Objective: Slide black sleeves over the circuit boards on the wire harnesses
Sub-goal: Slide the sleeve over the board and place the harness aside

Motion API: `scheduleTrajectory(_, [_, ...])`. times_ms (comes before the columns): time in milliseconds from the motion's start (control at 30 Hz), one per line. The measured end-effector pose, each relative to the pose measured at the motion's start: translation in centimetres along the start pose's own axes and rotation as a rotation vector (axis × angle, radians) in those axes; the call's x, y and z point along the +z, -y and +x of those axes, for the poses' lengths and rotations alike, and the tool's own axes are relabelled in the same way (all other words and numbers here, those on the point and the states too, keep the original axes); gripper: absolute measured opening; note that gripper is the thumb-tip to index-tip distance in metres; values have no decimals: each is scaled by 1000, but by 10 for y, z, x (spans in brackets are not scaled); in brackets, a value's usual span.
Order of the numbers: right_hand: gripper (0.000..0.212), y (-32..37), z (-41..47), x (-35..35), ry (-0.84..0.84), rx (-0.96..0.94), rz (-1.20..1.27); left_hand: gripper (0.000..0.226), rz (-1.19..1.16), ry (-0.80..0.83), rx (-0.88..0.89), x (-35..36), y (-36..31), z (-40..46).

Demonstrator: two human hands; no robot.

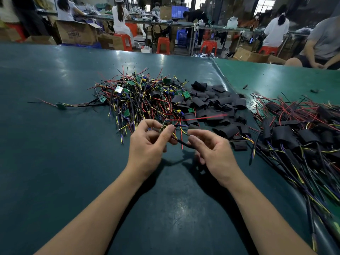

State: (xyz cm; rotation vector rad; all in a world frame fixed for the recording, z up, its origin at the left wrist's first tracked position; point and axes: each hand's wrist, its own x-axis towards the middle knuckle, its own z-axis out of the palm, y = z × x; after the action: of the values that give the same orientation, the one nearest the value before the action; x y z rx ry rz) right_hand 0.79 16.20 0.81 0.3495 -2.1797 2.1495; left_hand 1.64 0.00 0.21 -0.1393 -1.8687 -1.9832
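Observation:
My left hand [147, 144] pinches a small circuit board [163, 127] of one wire harness between thumb and fingers, just above the table. My right hand [213, 150] pinches that harness's dark cable [184, 144] a little to the right of the board. Red and yellow wires trail from the board toward the piles. Behind my hands lies a tangled heap of bare harnesses with green boards [139, 96]. To its right is a pile of flat black sleeves [217, 105]. No sleeve is on the held board.
A heap of harnesses with black sleeves over their boards [298, 137] lies at the right. One loose harness [61, 105] lies apart at the left. The green table mat [55, 162] spreads around my arms. Other people sit at benches behind, and one sits at the far right.

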Motion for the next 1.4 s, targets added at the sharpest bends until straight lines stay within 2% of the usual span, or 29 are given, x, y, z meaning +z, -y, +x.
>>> scheduleTrajectory(67, [10,1,-1,-4,19,-10,-48,30,-28,30,-34,-2,1,2])
scheduleTrajectory(200, [42,1,-4,-9,161,59,-65,28,-68,161,-117,-3,0,3])
scheduleTrajectory(333, [40,4,-4,-15,246,63,-14,21,-59,216,-142,-4,-2,3])
scheduleTrajectory(433, [18,6,-3,-15,109,-15,-12,16,-34,311,-123,-2,-3,1])
scheduleTrajectory(533, [7,6,-2,-14,-28,-20,45,37,12,378,-167,-1,0,0])
scheduleTrajectory(567, [4,6,-2,-12,-32,-8,75,35,38,380,-169,-1,0,0])
scheduleTrajectory(667, [5,5,-2,-9,-25,28,118,19,47,379,-151,-1,1,2])
scheduleTrajectory(833, [13,10,1,-11,-99,119,237,29,1,292,-220,-4,1,8])
scheduleTrajectory(933, [13,9,4,-11,-176,116,447,21,-54,264,-227,-4,1,10])
scheduleTrajectory(967, [19,8,5,-10,-195,113,488,18,-72,227,-224,-4,1,9])
scheduleTrajectory(1033, [23,4,4,-5,-236,59,335,15,-115,125,-222,-4,3,11])
scheduleTrajectory(1133, [13,-8,-1,0,-245,-146,-202,14,-191,-25,-213,-4,5,14])
scheduleTrajectory(1167, [13,-10,-2,0,-228,-181,-287,14,-218,-60,-215,-5,6,15])
scheduleTrajectory(1233, [10,-10,-2,-2,-204,-157,-313,14,-255,-86,-205,-7,7,16])
scheduleTrajectory(1333, [10,-10,-3,1,-154,-75,-165,15,-216,-14,-175,-6,9,14])
scheduleTrajectory(1367, [17,-11,-4,3,-141,-134,-176,16,-190,16,-177,-5,9,14])
scheduleTrajectory(1400, [33,-12,-5,4,-122,-228,-224,17,-173,49,-182,-5,10,13])
